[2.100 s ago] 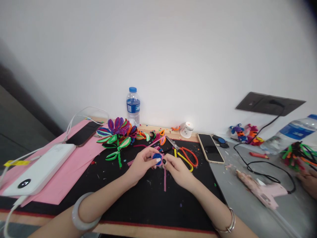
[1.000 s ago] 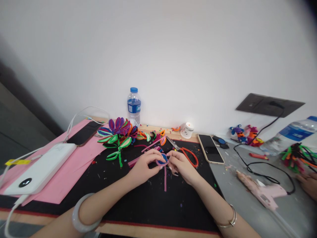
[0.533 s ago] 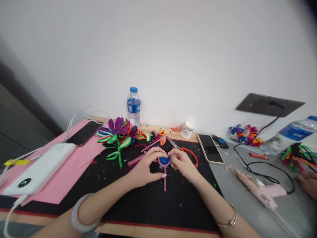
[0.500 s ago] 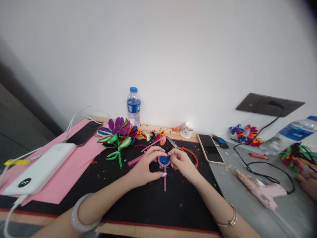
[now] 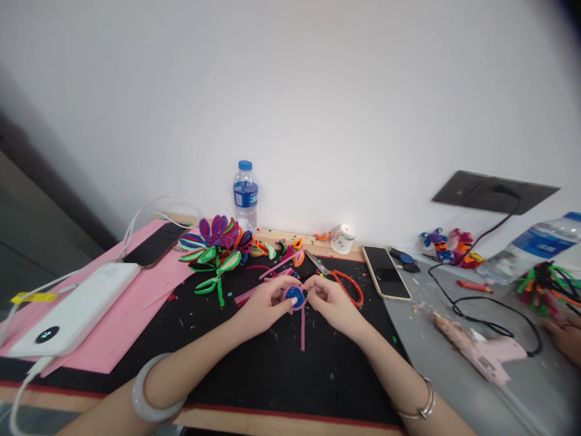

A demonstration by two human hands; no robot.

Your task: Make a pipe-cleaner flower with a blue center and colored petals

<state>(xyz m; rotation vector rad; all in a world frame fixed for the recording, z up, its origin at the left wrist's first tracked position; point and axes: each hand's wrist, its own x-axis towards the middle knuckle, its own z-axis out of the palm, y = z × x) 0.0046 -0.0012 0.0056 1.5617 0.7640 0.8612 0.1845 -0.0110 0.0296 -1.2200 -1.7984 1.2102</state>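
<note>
Both hands meet over the middle of the black mat (image 5: 272, 375) on the worktop (image 5: 454, 369), and between them sits a small blue disc (image 5: 293, 296) ringed by a pink fuzzy wire (image 5: 302, 324). The left hand (image 5: 262, 306) has its grip closed on the disc's left edge, thumb and fingers pinching it from that side; the right hand (image 5: 330, 301) pinches the wire at the disc's right edge, so the piece lies directly between the two grips, touching both and equally near to each. The wire's free tail runs from just below the grips straight back toward the person, its long axis pointing at the body, the end resting on the mat. Just beyond the right grip lie one pair of scissors (image 5: 338, 279) with orange handles; farther right of it, one phone (image 5: 386, 272), and well apart to the right, one pink glue gun (image 5: 476, 348) on a black cord. Beyond the left grip stand one bunch of wire flowers (image 5: 216, 242) and one water bottle (image 5: 244, 194); a few loose pink wire pieces (image 5: 267, 280) lie just beside that grip. Well to the left of the grips are one white power bank (image 5: 75, 309) and a second phone (image 5: 154, 244) on a pink sheet (image 5: 122, 315). A second bottle (image 5: 533, 245) and another person's hand (image 5: 565, 336) show at the far right edge.
</note>
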